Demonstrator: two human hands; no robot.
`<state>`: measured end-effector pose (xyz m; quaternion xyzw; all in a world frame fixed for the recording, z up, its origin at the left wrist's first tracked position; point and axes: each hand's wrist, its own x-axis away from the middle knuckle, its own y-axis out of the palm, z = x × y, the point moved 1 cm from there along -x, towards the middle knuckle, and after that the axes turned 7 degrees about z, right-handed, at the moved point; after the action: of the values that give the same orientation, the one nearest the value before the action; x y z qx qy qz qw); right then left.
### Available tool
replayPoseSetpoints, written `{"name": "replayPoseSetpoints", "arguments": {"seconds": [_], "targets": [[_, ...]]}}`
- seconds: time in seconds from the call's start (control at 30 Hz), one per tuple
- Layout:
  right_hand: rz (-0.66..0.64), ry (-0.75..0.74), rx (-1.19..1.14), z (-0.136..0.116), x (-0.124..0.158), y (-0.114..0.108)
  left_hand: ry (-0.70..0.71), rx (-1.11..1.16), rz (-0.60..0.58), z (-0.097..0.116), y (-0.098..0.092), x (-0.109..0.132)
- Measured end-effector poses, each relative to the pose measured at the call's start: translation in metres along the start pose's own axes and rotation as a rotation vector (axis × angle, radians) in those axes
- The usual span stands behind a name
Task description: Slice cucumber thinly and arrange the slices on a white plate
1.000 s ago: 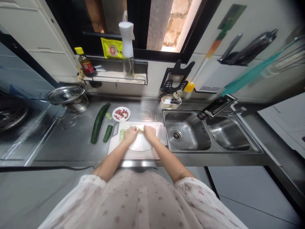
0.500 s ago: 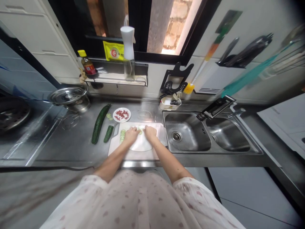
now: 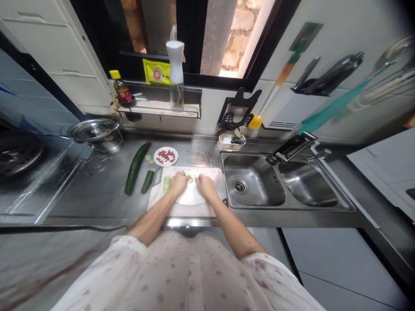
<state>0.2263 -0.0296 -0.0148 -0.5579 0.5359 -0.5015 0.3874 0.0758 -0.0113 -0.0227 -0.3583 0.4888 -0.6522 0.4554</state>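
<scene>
A white plate (image 3: 190, 198) rests on the pale cutting board (image 3: 194, 211), with a few pale green cucumber slices (image 3: 192, 177) near its far side. My left hand (image 3: 179, 184) is closed over the plate's left part, its thumb and fingers pinched at a slice. Opposite it, my right hand (image 3: 205, 186) has curled fingers just right of the slices; what lies in them is too small to make out. A row of overlapping cucumber slices (image 3: 166, 184) lies on the board left of my left hand. Left of the board are a cut cucumber piece (image 3: 148, 181) and a long cucumber (image 3: 137, 168).
A small plate of chopped red bits (image 3: 166, 156) sits behind the board, near loose slices (image 3: 148, 158). A lidded steel pot (image 3: 97, 134) stands at the left. To the right is a double sink (image 3: 254, 179) with a black faucet (image 3: 290, 149).
The camera view has shifted slightly. My right hand has moved a little lower and left over the plate; my left hand stays almost in place.
</scene>
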Motion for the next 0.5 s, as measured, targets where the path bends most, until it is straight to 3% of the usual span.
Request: {"name": "replayPoseSetpoints", "arguments": {"seconds": [0.2,0.33,0.5], "targets": [[0.047,0.039,-0.099,0.015,0.024,-0.005,-0.262,0.202,0.169,-0.019,-0.005,0.013],[0.106,0.041,-0.176,0.03,0.041,-0.006,-0.406,0.346,0.287,-0.051,-0.003,0.043],[0.141,0.045,-0.242,0.039,0.055,-0.006,-0.587,0.371,0.304,-0.087,0.009,0.085]]}}
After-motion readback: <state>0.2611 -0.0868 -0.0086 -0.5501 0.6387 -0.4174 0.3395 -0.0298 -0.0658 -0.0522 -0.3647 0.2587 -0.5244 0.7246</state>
